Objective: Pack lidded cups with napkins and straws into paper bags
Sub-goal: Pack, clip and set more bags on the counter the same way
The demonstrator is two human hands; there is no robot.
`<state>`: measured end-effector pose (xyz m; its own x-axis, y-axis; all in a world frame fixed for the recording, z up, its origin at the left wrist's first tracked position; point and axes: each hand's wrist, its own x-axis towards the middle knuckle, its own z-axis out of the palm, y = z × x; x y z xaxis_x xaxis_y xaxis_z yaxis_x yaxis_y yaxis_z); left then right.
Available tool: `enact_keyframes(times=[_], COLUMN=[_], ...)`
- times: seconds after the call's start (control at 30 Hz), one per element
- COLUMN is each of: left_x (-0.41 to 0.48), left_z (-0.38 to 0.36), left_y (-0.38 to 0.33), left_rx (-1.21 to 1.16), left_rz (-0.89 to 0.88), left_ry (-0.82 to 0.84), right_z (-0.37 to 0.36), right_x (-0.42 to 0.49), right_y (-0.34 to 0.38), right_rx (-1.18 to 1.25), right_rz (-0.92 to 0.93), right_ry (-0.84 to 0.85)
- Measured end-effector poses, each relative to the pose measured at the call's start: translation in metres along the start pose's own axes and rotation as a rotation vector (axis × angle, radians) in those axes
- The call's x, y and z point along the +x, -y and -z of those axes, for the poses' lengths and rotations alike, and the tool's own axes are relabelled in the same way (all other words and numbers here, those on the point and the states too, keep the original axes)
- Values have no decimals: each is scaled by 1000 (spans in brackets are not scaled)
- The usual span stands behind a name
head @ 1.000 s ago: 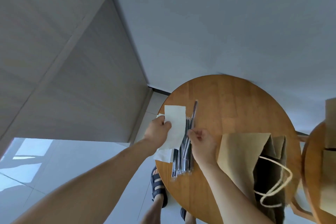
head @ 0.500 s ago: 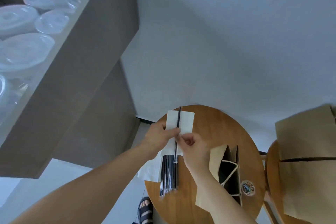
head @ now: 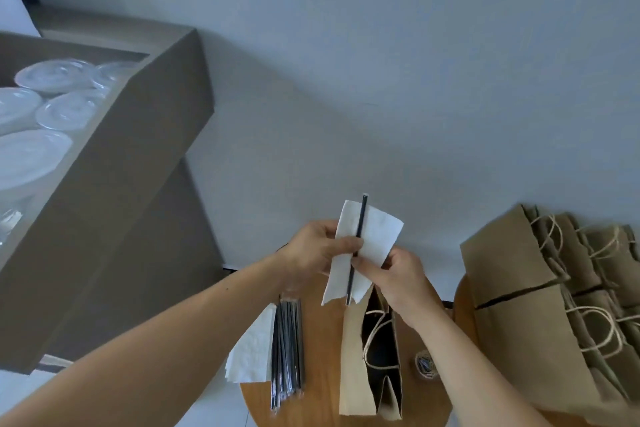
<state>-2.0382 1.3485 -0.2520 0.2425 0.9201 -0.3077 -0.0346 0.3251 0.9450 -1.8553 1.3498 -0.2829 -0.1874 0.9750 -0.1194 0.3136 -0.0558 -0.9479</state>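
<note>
Soft white napkin and thin black straw lifted over open paper bag.

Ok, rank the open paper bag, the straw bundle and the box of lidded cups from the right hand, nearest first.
1. open paper bag, just under the right hand
2. straw bundle, on the table to its lower left
3. box of lidded cups, far left

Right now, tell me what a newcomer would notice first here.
Centre frame, the left hand and right hand share a grip on a white napkin with a black straw laid along it, just above an open paper bag on the round table. At left, a big cardboard box shows clear cup lids. At right lies a stack of flat bags.
</note>
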Motion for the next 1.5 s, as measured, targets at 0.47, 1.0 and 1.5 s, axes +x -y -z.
enact_keyframes(times=[0.47,1.0,1.5], left_x=[18,1,-8], left_z=[-37,-78,-77], left_y=[25,161,169], left_rx=[418,873,463], left_rz=[116,481,549], left_ry=[-12,-22,-289], right_z=[72,2,-10], right_x=[8,-5,-37], right_y=[-24,-94,-144], right_rx=[-26,-242,-724], right_rz=[19,-356,-417], right_ry=[-251,-217,347])
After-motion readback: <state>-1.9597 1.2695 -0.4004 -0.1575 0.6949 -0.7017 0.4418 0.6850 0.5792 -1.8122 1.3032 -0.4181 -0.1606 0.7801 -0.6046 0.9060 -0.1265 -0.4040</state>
